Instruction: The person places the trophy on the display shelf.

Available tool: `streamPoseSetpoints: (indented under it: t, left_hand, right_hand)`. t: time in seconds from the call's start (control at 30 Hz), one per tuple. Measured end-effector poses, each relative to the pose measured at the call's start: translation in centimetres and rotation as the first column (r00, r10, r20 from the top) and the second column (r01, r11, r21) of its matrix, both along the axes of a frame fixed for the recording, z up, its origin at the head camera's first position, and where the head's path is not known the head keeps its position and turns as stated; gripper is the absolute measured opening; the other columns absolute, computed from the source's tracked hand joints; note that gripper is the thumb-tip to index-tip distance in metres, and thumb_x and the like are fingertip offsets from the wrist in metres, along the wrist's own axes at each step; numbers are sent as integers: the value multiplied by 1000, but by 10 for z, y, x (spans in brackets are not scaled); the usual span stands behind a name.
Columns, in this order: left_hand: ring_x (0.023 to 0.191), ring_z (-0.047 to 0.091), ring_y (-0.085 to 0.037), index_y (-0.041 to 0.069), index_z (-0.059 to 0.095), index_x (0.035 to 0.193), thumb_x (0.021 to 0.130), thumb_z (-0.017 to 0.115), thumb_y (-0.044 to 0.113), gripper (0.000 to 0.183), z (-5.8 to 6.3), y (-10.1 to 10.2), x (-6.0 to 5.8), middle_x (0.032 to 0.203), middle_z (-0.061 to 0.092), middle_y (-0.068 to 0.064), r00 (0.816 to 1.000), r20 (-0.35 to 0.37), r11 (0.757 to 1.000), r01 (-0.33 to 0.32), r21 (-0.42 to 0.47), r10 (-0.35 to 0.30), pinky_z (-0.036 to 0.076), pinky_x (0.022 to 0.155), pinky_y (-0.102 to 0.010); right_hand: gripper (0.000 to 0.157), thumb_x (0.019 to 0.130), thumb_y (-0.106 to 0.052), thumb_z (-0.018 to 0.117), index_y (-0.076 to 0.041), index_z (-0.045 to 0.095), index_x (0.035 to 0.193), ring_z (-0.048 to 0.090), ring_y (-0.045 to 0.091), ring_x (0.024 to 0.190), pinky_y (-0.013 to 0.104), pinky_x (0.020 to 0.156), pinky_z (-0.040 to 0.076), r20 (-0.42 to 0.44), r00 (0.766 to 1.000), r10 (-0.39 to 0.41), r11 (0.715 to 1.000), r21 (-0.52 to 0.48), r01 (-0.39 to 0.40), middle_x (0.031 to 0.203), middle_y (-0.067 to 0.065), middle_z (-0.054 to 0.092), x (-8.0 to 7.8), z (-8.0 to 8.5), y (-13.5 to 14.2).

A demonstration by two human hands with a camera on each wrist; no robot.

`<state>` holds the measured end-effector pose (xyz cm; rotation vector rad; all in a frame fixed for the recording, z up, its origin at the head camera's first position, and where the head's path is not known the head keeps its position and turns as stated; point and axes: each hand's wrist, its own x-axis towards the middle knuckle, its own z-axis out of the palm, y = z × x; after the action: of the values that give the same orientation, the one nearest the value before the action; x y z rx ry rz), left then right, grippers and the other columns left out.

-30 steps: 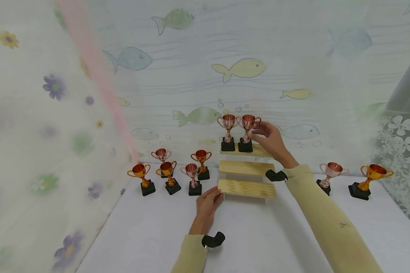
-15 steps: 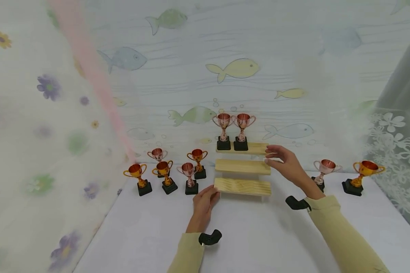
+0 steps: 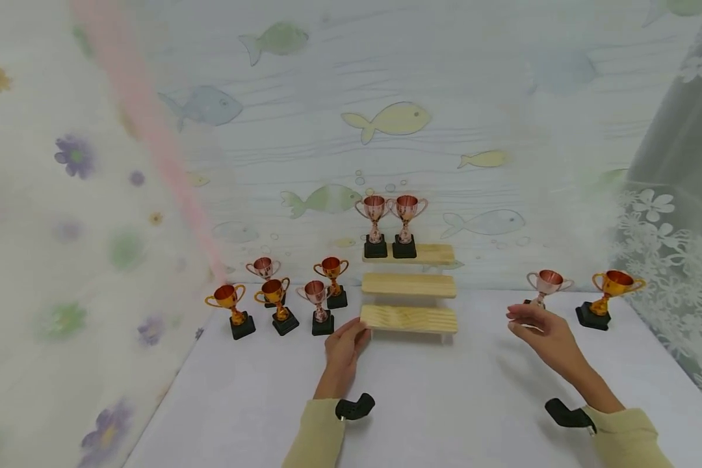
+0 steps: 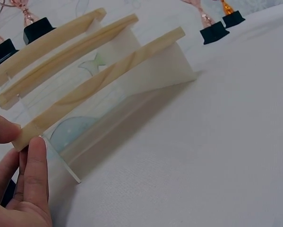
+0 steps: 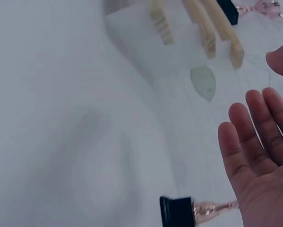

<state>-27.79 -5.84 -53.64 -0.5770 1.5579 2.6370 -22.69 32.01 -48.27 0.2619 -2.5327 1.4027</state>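
Left hand (image 3: 344,346) pinches the shelf (image 3: 412,318) — right hand (image 3: 545,338), spread, has moved toward the far-right corner of the worktop (image 3: 444,403).

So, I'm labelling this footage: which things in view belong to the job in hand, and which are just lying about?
Seemingly part of the job:
wooden stand, held by its lowest shelf
two pink trophies on its top shelf
probably five trophies to its left, two more trophies to its right

Background only:
fish-print backdrop
flower-print cloth
lace curtain
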Motion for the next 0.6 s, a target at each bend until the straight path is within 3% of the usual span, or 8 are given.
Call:
streamPoseSetpoints:
  t: [0.1, 0.23, 0.33, 0.43, 0.53, 0.6]
  left_hand:
    - [96, 66, -17, -11, 61, 131, 93, 69, 0, 41, 0, 0, 0, 119, 64, -19, 1000, 1, 1000, -20, 10, 20, 60, 89, -27]
    - [97, 67, -17, -10, 61, 131, 94, 68, 1, 39, -2, -5, 2, 122, 63, -20, 999, 14, 999, -35, 7, 35, 60, 89, -27]
    - [100, 66, -18, -9, 61, 132, 95, 67, 2, 40, -2, -3, 4, 127, 62, -22, 999, 29, 1000, -23, 3, 23, 59, 92, -28]
    - [100, 66, -18, -9, 61, 133, 95, 67, 2, 40, -1, 0, 5, 127, 61, -22, 999, 27, 1000, -23, 7, 23, 59, 93, -29]
    - [98, 66, -17, -11, 60, 133, 95, 67, 1, 40, 0, 2, 4, 125, 62, -22, 1000, 7, 999, -29, 14, 29, 59, 93, -29]
    - [97, 66, -17, -12, 59, 132, 95, 67, 0, 41, 1, 3, 3, 123, 62, -21, 1000, -3, 999, -31, 16, 31, 59, 92, -28]
  right_hand:
    - [36, 100, -15, 66, 5, 60, 129, 55, -15, 95, 3, 79, 49, -1, 996, -85, 996, 11, 85, 111, -1, 71, 10, -10, 17]
    - [38, 99, -18, 67, 5, 60, 129, 52, -16, 90, 1, 74, 46, -12, 975, -222, 975, 8, 223, 103, -23, 62, 14, -16, 32]
    - [44, 99, -22, 68, 5, 56, 131, 49, -16, 87, -1, 71, 43, -2, 935, -355, 935, 7, 355, 106, -14, 60, 14, -17, 44]
    - [54, 97, -25, 70, 5, 49, 138, 44, -15, 89, -3, 72, 39, 14, 904, -427, 904, 12, 427, 116, 5, 58, 7, -17, 55]
    - [67, 96, -27, 71, 4, 41, 147, 40, -15, 96, -3, 75, 39, 24, 900, -435, 901, 8, 435, 131, 21, 50, -3, -16, 62]
    - [73, 96, -29, 71, 2, 35, 152, 40, -13, 100, -4, 78, 39, 43, 903, -427, 904, -7, 427, 140, 25, 46, -10, -14, 65]
